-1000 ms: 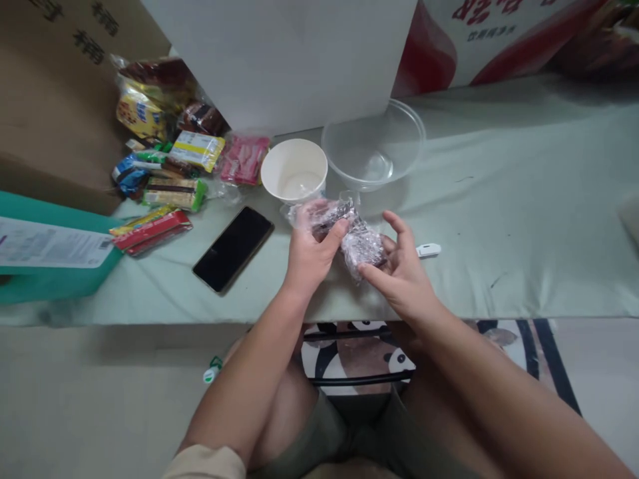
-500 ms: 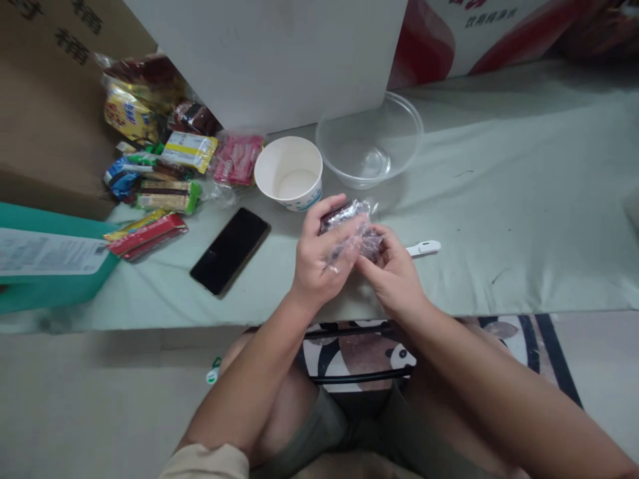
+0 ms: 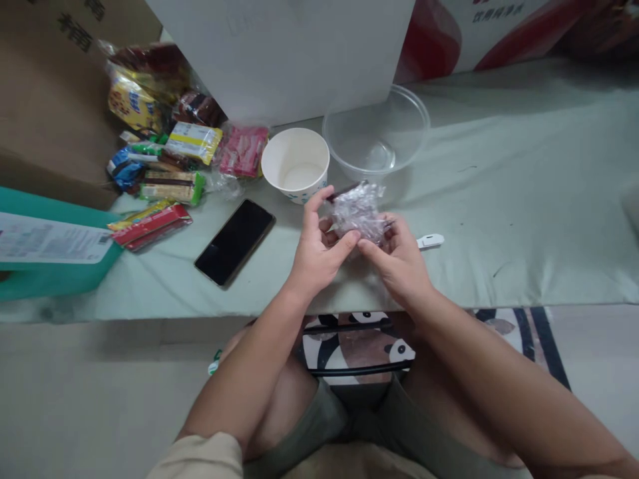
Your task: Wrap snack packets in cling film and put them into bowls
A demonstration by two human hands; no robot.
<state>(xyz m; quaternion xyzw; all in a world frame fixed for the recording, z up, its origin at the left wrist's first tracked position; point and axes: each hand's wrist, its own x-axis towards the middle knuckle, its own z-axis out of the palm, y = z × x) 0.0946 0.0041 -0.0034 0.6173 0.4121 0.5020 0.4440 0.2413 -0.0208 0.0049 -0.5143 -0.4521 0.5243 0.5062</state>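
From where I am standing, a person is sitting at a table (image 3: 524,253) spread with pale green cloth, and a white paper tub (image 3: 295,163) is standing upright on it. In front of the tub, on the person's side and slightly to its right, both hands are clamping a plastic-wrapped bundle (image 3: 358,211), crinkled and shiny, with something dark showing at its far edge. The left hand (image 3: 319,247) is gripping its left side; the right hand (image 3: 399,266) is pinching its lower right, the thumbs almost meeting. A see-through bowl (image 3: 382,161) is sitting just right of the tub. A pink packet (image 3: 244,152) is lying just left of it, and a black phone (image 3: 234,243) is resting to its left, nearer the person. Right of the tub, beyond the right hand, a small white object (image 3: 431,241) is lying.
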